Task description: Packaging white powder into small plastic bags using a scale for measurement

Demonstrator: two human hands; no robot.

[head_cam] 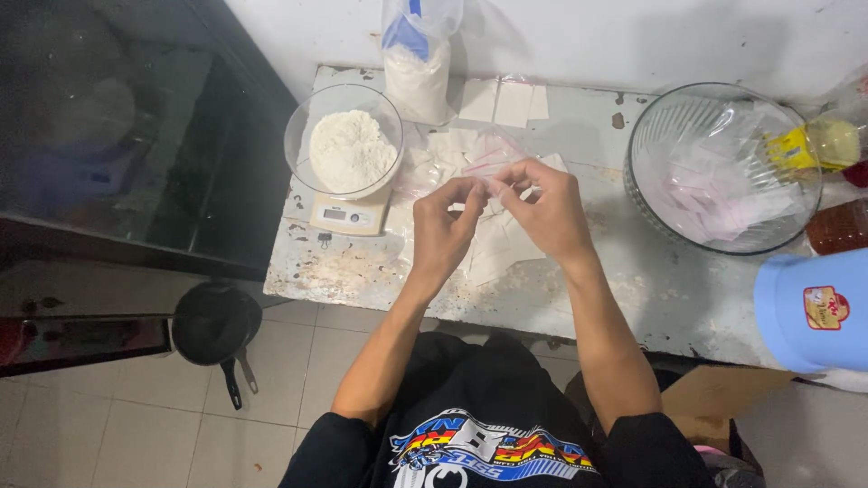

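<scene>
Holding a small clear plastic bag (493, 181) up between them, the left hand (443, 230) and the right hand (547, 212) pinch its top edge with thumbs and fingertips, likely so the thin mouth can be worked. The little bag is see-through, flat and floppy, with a pink strip along the top. It hangs over the middle of the worn white tabletop (633, 289), above a heap of the same small bags (488, 244). Farther back, near the left edge, a glass bowl of white flour (348, 149) sits on a small white scale (348, 215). At the far edge stands a plastic bag of white powder (416, 77). Near the right edge sits a big empty glass bowl (723, 163).
</scene>
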